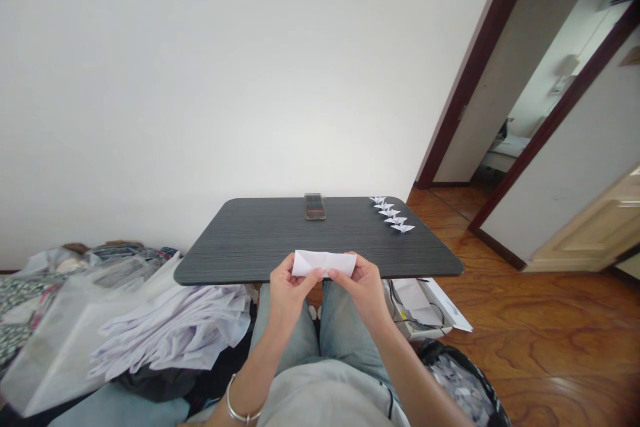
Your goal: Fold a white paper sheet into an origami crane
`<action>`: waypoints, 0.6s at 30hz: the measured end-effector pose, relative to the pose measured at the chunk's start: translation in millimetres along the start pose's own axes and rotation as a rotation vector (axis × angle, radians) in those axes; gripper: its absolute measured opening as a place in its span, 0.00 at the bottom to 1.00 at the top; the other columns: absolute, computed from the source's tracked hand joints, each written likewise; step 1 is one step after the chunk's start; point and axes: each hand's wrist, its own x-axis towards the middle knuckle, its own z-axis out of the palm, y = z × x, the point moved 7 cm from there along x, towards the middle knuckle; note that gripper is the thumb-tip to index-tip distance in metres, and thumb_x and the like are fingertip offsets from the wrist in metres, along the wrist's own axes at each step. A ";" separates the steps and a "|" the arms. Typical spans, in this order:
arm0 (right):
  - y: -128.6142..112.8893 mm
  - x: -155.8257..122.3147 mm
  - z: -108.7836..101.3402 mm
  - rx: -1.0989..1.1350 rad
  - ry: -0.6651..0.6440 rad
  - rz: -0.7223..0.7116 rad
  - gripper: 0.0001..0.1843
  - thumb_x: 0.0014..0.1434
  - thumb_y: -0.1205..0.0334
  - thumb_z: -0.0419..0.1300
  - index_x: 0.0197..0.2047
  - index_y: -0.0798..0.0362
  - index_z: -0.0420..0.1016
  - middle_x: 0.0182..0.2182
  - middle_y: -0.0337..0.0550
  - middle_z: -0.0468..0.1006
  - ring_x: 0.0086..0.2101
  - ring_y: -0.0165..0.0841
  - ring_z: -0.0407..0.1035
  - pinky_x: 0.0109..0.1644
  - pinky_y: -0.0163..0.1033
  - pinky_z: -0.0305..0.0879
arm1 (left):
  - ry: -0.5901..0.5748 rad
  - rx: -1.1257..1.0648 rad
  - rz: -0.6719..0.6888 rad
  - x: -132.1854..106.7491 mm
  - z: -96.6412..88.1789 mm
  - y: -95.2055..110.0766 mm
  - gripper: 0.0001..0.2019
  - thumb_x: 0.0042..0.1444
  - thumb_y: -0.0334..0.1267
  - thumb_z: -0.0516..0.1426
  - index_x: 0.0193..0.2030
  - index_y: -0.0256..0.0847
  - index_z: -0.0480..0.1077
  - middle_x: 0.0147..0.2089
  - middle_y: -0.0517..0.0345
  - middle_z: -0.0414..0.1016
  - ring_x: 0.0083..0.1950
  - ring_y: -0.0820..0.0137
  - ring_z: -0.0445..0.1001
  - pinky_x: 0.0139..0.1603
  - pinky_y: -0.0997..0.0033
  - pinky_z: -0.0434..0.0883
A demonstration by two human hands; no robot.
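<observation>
A folded white paper piece (323,263) is pinched between my left hand (290,287) and my right hand (359,287), just off the near edge of the dark grey wood-grain table (320,240). Its fold lines and layered corners show, and my fingers hide its lower edge. Several finished white origami cranes (391,212) stand in a slanted row at the table's far right corner. A phone (315,207) lies at the far edge, its screen blurred.
A stack of white paper (175,327) and plastic bags lie at my left. A black bin of paper scraps (463,383) stands at my lower right, and a white printer-like box (415,307) sits under the table's right side. A wall rises behind the table; a doorway and wood floor lie right.
</observation>
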 end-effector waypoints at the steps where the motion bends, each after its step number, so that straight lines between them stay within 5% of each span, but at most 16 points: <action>1: -0.7 -0.2 0.1 0.006 0.003 0.000 0.10 0.44 0.63 0.67 0.25 0.54 0.69 0.21 0.34 0.68 0.25 0.28 0.61 0.29 0.32 0.58 | 0.001 0.002 0.001 -0.3 0.0 0.5 0.11 0.42 0.35 0.65 0.32 0.34 0.71 0.29 0.60 0.74 0.30 0.74 0.71 0.31 0.77 0.71; 18: -0.6 -3.9 2.7 0.059 0.022 0.081 0.10 0.44 0.62 0.66 0.28 0.54 0.70 0.24 0.35 0.72 0.25 0.29 0.64 0.27 0.32 0.64 | -0.015 -0.090 -0.073 0.0 3.4 -7.3 0.14 0.42 0.34 0.65 0.37 0.35 0.72 0.34 0.58 0.78 0.33 0.72 0.74 0.31 0.76 0.71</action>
